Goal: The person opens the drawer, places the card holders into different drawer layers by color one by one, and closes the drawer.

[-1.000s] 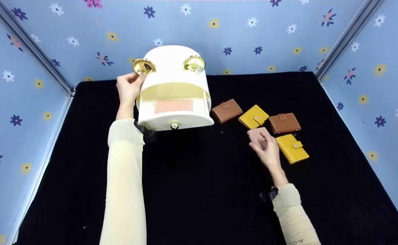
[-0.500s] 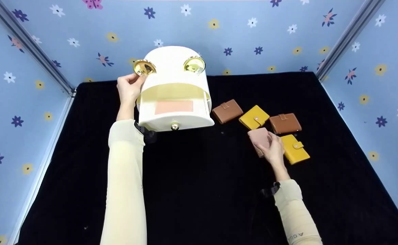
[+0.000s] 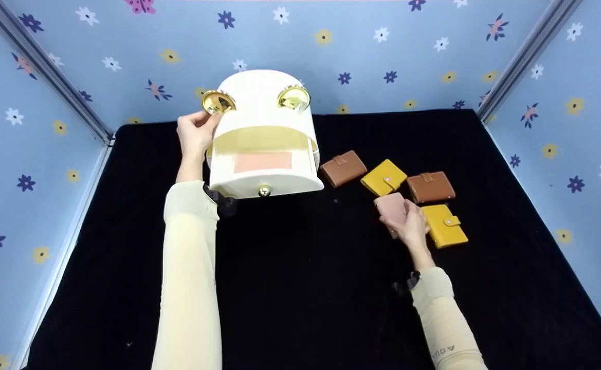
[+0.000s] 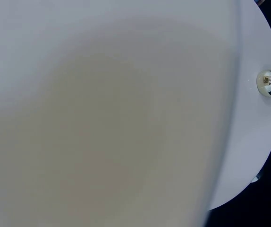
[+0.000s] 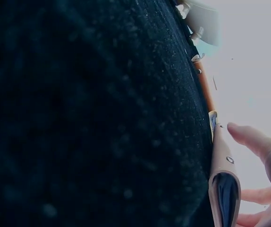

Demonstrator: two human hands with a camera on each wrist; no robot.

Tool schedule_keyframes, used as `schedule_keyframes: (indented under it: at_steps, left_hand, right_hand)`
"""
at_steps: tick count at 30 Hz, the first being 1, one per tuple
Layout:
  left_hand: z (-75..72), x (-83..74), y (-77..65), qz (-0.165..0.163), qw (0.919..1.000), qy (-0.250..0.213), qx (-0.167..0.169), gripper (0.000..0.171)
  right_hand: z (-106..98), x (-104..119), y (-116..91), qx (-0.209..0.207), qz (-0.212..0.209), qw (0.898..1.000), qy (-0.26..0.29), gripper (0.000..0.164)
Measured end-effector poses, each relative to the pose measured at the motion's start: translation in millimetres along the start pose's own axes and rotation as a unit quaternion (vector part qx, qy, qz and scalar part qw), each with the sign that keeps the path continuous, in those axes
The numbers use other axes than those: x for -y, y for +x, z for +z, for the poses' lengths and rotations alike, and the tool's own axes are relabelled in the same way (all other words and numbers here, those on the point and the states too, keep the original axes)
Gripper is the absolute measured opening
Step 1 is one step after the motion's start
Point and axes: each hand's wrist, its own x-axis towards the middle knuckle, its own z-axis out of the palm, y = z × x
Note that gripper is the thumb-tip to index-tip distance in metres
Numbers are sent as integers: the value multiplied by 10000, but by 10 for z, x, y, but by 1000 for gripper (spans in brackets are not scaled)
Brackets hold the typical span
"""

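A white drawer box [image 3: 259,110] with two gold dishes on top stands at the back, its drawer pulled out. A flat peach rectangle [image 3: 262,161] lies in the drawer. At the box's left, my left hand [image 3: 195,134] pinches the lower edge of the left gold dish [image 3: 218,101]; the left wrist view has only the drawer front [image 4: 256,118] and its knob [image 4: 268,83]. My right hand [image 3: 409,226] lies over a pink card holder [image 3: 392,207], thumb at its left. In the right wrist view the thumb [image 5: 253,140] stands off the holder [image 5: 223,163] while fingertips touch it.
Around the pink holder lie a yellow card holder [image 3: 384,177], a brown one [image 3: 344,168], another brown one [image 3: 431,187] and a second yellow one [image 3: 443,226]. Black cloth [image 3: 300,288] covers the table. Blue flowered walls [image 3: 362,56] enclose it.
My right hand first came down on the pink holder and shifted slightly right; since then its thumb has moved a little left. The left hand and box have not moved.
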Motion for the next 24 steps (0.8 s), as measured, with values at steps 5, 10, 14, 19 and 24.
schedule_keyframes:
  at_steps: [5, 10, 14, 19, 24]
  left_hand:
    - [1, 1, -7, 23, 9999, -110, 4, 30]
    - [1, 7, -2, 24, 9999, -132, 17, 30]
    - [0, 5, -2, -46, 9999, -128, 38, 31]
    - [-3, -5, -7, -64, 9998, -171, 70, 32]
    - [-8, -7, -5, -55, 9999, -90, 53, 31]
  right_hand:
    - [18, 11, 8, 124, 36, 9999, -84, 88]
    - [43, 19, 11, 187, 16, 9996, -221, 91]
    - [55, 18, 8, 129, 1, 9994, -315, 88]
    - [52, 15, -2, 41, -25, 9996, -269, 83]
    - [39, 22, -16, 12, -75, 9998, -189, 80]
